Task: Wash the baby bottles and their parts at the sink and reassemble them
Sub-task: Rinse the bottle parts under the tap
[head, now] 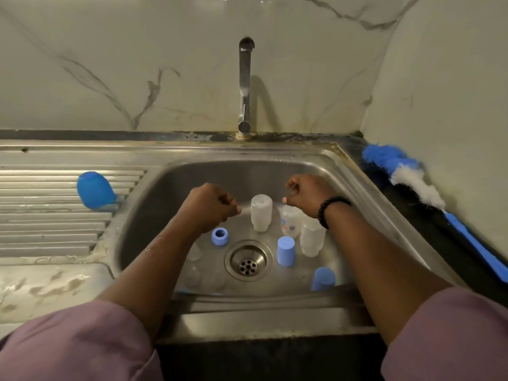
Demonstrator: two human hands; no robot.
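Two hands hover over the steel sink (341,171), both loosely fisted with fingers curled and nothing visible in either grasp. Taking the drain (248,260) as the clock's centre, the left hand (211,206) sits at about 11 o'clock and the right hand (305,193) at about 1 o'clock — the right wrist wears a dark beaded bracelet (328,210).

Three clear baby bottles stand mouth-down in the basin: one (261,212) at 12 o'clock between the hands, a printed one (290,221) partly under the right wrist, and a third (312,239) at 2 o'clock. A blue collar ring (219,236) rests at 10 o'clock, just beside the drain. One blue cap (286,251) stands at 3 o'clock, another (323,279) at 4 o'clock near the front wall. Clear parts, perhaps teats (193,270), lie at 8 to 9 o'clock below the left forearm — too faint to tell apart.

A blue dome-shaped cap (94,190) lies on the ribbed drainboard (41,215) at far 10 o'clock. A blue-and-white bottle brush (412,182) lies on the dark worktop (450,243) at 2 o'clock. The faucet (245,86) stands at 12 o'clock.
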